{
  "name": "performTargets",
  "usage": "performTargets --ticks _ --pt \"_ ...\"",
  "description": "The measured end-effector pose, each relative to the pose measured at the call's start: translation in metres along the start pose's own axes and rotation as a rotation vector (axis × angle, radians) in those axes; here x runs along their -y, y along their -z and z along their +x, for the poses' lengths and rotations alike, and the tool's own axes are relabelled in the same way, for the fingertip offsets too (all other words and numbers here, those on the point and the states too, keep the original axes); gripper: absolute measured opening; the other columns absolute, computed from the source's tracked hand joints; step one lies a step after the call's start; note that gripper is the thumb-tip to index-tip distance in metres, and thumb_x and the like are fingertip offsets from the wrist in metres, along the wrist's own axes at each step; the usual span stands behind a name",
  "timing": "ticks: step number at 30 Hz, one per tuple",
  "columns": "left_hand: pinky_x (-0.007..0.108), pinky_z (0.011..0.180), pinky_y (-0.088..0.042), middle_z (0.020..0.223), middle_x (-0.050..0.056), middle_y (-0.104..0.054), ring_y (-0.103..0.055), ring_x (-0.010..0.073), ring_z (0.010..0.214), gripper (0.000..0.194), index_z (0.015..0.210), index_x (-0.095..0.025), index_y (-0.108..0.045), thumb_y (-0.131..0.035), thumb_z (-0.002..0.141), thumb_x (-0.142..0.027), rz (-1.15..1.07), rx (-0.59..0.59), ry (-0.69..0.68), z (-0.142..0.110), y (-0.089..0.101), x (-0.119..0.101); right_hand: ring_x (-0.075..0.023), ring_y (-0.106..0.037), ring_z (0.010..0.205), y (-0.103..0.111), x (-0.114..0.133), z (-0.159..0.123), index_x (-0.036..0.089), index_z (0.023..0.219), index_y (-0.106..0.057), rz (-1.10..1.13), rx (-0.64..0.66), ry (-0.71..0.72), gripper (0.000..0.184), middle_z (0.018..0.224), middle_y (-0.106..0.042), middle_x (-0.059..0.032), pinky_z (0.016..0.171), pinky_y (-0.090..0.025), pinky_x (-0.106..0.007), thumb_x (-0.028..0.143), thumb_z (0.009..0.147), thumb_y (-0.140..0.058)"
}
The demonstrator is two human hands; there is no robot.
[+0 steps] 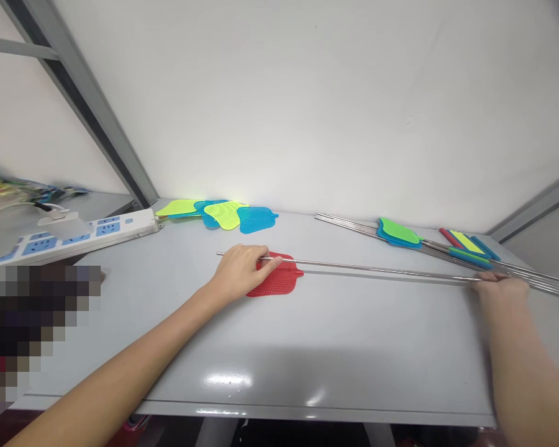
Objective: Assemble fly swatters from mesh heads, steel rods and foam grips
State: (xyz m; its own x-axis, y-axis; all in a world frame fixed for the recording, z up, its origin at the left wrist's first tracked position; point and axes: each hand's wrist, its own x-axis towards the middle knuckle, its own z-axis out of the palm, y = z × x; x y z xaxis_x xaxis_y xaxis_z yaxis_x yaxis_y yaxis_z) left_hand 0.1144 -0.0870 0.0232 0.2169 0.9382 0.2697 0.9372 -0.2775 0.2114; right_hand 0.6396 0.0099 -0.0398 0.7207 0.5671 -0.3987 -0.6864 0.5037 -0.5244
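Observation:
A long thin metal rod lies crosswise between my two hands. My left hand is closed round it near its left end, with a short tip sticking out past the fingers. Beneath that hand rests a red perforated fly swatter head, partly covered, its small neck pointing right. My right hand is closed on the rod's right part, close to the bundle of metal rods; its fingertips are partly hidden. Behind it lie several coloured handle sleeves in red, yellow and blue.
Yellow and blue swatter heads overlap along the wall. Green and blue heads sit on the bundle of metal rods. A white power strip with plugs is at the left. Grey frame posts bound the grey table.

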Motion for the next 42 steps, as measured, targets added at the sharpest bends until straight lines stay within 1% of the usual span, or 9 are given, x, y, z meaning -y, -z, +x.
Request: performTargets --ticks 2,4,6,7,13,22,27,33,42 --pt "0.025 0.045 -0.021 0.051 -0.001 -0.05 -0.044 0.0142 0.048 0.042 0.055 -0.019 -0.04 -0.029 0.079 -0.052 0.01 0.034 0.002 0.0 0.001 0.001 -0.0022 -0.034 0.041 0.0 0.0 -0.007 0.011 0.079 -0.049 0.021 -0.044 0.018 0.018 0.059 -0.042 0.0048 0.035 -0.03 -0.014 0.026 0.085 -0.04" --pt "0.024 0.044 -0.02 0.052 -0.001 -0.051 -0.045 0.0142 0.049 0.043 0.055 -0.019 -0.04 -0.029 0.079 -0.053 0.011 0.07 -0.003 0.0 0.002 0.002 -0.0026 -0.021 0.034 0.0 0.0 -0.014 0.013 0.063 -0.042 0.034 -0.047 0.018 0.026 0.048 -0.026 0.0078 0.03 -0.02 -0.015 0.02 0.086 -0.032" --pt "0.024 0.044 -0.02 0.054 -0.001 -0.052 -0.046 0.0144 0.049 0.044 0.056 -0.019 -0.042 -0.028 0.079 -0.053 0.013 0.1 -0.006 -0.001 0.002 0.003 -0.0044 -0.013 0.033 0.0 -0.001 -0.018 0.016 0.054 -0.03 0.044 -0.032 0.008 0.031 0.046 -0.014 0.0076 0.027 -0.013 -0.017 0.014 0.085 -0.025" --pt "0.024 0.044 -0.02 0.054 0.0 -0.053 -0.046 0.0145 0.049 0.044 0.056 -0.019 -0.043 -0.027 0.079 -0.053 0.019 0.112 -0.007 -0.001 0.002 0.004 -0.0049 -0.011 0.032 -0.001 -0.002 -0.02 0.017 0.053 -0.025 0.048 -0.024 0.005 0.031 0.046 -0.012 0.0072 0.026 -0.011 -0.018 0.013 0.083 -0.023" --pt "0.025 0.043 -0.02 0.054 0.0 -0.054 -0.048 0.0155 0.05 0.046 0.062 -0.02 -0.048 -0.025 0.078 -0.056 0.064 0.142 -0.056 -0.004 -0.004 0.006 -0.0055 -0.012 0.03 0.001 -0.003 -0.019 0.019 0.054 -0.014 0.072 0.004 -0.011 0.028 0.044 -0.013 0.0075 0.025 -0.01 -0.019 0.014 0.078 -0.026" --pt "0.025 0.042 -0.018 0.055 0.001 -0.055 -0.049 0.0165 0.05 0.044 0.066 -0.021 -0.046 -0.022 0.081 -0.055 0.142 0.137 -0.091 -0.005 -0.01 0.008 -0.0053 -0.013 0.03 0.008 -0.002 -0.012 0.019 0.056 -0.011 0.131 0.06 -0.019 0.027 0.042 -0.014 0.0081 0.026 -0.01 -0.018 0.012 0.07 -0.032" --pt "0.025 0.042 -0.016 0.054 0.0 -0.054 -0.048 0.0159 0.049 0.044 0.066 -0.021 -0.044 -0.021 0.081 -0.054 0.16 0.12 -0.093 -0.005 -0.013 0.009 -0.0046 -0.012 0.03 0.011 -0.001 -0.009 0.019 0.055 -0.013 0.185 0.129 -0.032 0.025 0.041 -0.016 0.0085 0.027 -0.009 -0.017 0.014 0.07 -0.032" --pt "0.026 0.042 -0.015 0.053 0.0 -0.053 -0.047 0.0152 0.048 0.046 0.063 -0.021 -0.044 -0.017 0.084 -0.051 0.139 0.139 -0.111 -0.007 -0.014 0.004 -0.0044 -0.013 0.03 0.012 -0.004 -0.01 0.019 0.055 -0.014 0.244 0.213 -0.074 0.024 0.04 -0.016 0.0085 0.027 -0.009 -0.017 0.018 0.073 -0.031" --pt "0.026 0.044 -0.017 0.055 0.002 -0.054 -0.049 0.0164 0.051 0.046 0.064 -0.02 -0.048 -0.019 0.083 -0.05 0.146 0.149 -0.078 -0.008 -0.01 0.0 -0.0046 -0.017 0.029 0.011 -0.009 -0.013 0.019 0.055 -0.015 0.284 0.237 -0.095 0.025 0.04 -0.017 0.008 0.027 -0.008 -0.017 0.018 0.074 -0.03"
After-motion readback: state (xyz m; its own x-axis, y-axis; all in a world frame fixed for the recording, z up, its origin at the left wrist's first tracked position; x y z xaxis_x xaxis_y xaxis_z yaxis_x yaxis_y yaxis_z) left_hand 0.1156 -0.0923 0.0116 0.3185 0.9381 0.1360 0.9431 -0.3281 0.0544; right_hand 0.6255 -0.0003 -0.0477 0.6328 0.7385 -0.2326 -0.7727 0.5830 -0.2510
